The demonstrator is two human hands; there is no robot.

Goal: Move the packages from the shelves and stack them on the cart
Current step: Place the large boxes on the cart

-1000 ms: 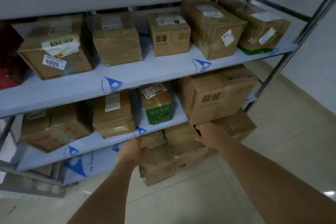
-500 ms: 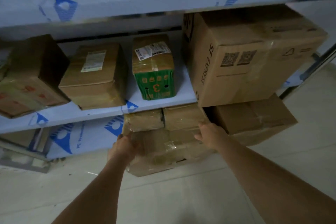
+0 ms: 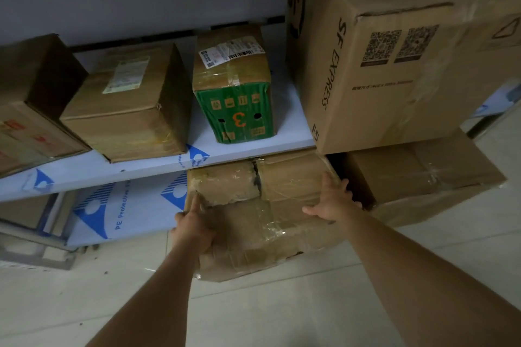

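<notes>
Both hands on the taped package on the bottom shelf level; four boxes counted on the shelf above.

Left to right on the white shelf board [image 3: 248,149]: a box with red print [image 3: 25,121], unreadable; a plain brown box [image 3: 127,104] with a pale label, too small to read; a green-fronted box [image 3: 236,98] printed with an orange "3" and bearing a barcode label; a large carton [image 3: 394,59] marked "SF EXPRESS" with two QR codes. Protective film [image 3: 127,205] read "PE Protective". Below, the left hand [image 3: 194,228] gripped the taped package [image 3: 267,205] at its left front corner, forefinger extended. The right hand [image 3: 332,203] clasped its right edge, fingers spread. One further brown box [image 3: 417,177] sat just beside it.
</notes>
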